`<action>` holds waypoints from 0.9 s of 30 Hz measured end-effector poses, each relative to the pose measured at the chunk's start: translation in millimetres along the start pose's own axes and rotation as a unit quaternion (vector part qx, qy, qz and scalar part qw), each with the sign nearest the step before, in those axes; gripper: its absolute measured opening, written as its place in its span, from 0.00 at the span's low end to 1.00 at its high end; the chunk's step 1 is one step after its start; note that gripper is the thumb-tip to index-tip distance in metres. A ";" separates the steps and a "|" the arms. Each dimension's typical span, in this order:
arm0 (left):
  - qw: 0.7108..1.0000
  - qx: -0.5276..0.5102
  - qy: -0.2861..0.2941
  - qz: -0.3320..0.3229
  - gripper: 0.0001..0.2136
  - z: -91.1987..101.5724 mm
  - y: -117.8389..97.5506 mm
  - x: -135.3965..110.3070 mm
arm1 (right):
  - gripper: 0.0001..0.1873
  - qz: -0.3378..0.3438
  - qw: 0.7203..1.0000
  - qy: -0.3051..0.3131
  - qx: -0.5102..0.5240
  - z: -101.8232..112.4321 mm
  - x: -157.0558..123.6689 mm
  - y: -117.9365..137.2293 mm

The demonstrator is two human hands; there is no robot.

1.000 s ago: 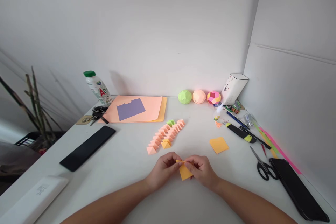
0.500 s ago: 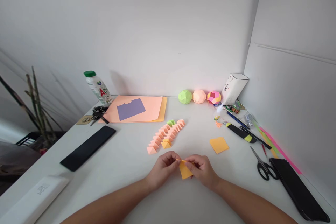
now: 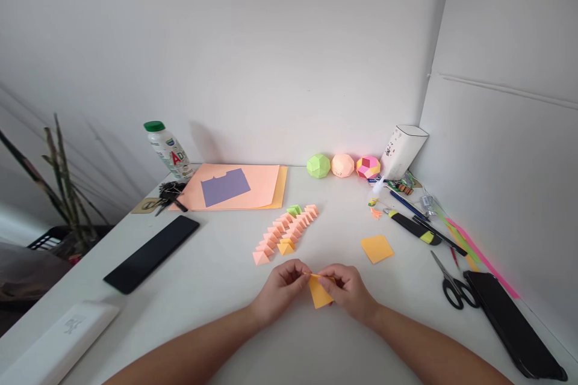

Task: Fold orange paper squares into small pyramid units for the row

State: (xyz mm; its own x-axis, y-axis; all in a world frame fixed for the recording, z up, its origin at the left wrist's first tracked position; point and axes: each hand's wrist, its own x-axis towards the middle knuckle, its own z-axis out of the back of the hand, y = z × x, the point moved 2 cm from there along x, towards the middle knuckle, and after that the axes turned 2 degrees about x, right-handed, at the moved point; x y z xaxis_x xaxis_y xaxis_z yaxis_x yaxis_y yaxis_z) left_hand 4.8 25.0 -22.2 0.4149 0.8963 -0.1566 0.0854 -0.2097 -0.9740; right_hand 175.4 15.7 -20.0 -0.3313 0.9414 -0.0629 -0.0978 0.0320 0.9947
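Between my two hands is a small orange piece of paper [image 3: 320, 295], held up off the table near its front. My left hand [image 3: 282, 290] pinches its upper left corner between thumb and fingers. The thumb of my right hand [image 3: 351, 293] lies on the paper's right side, its fingers behind it. Just beyond my hands, two rows of folded peach paper pieces [image 3: 273, 237] run diagonally, with a few orange folded pieces [image 3: 286, 246] at the near end and green ones [image 3: 294, 210] at the far end. Flat to the right lies an orange paper square [image 3: 377, 249].
Scissors [image 3: 455, 289], a cutter knife [image 3: 412, 227], pens and a glue bottle [image 3: 374, 194] lie on the right. Three paper balls [image 3: 342, 166] stand along the wall. At left are peach sheets [image 3: 262, 183], keys [image 3: 171, 192], a bottle [image 3: 169, 150] and a black slab [image 3: 152, 254].
Hardly anything differs. The orange paper in my hands has shifted very slightly to the right, and both hands keep their pinch on it.
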 end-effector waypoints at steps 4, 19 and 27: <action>1.000 -0.003 -0.014 0.005 0.12 -0.2 -2.7 -0.3 | 0.13 0.000 1.000 0.001 0.006 0.6 -0.5 -1.8; 0.997 -0.050 -0.064 0.003 0.09 2.6 -4.3 0.8 | 0.13 -0.027 0.998 -0.011 0.056 2.3 2.3 -0.4; 0.998 0.053 0.019 -0.022 0.09 -4.8 -4.6 -1.0 | 0.11 0.013 1.000 -0.001 -0.027 -0.1 0.1 1.9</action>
State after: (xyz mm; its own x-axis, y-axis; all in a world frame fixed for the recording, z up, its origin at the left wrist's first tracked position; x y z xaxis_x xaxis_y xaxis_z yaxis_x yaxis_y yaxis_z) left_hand 8.3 23.1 -16.8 0.4474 0.8878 -0.1082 0.0096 -0.1258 -0.9920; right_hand 175.1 15.9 -18.1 -0.3323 0.9424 -0.0368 -0.1396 -0.0106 0.9902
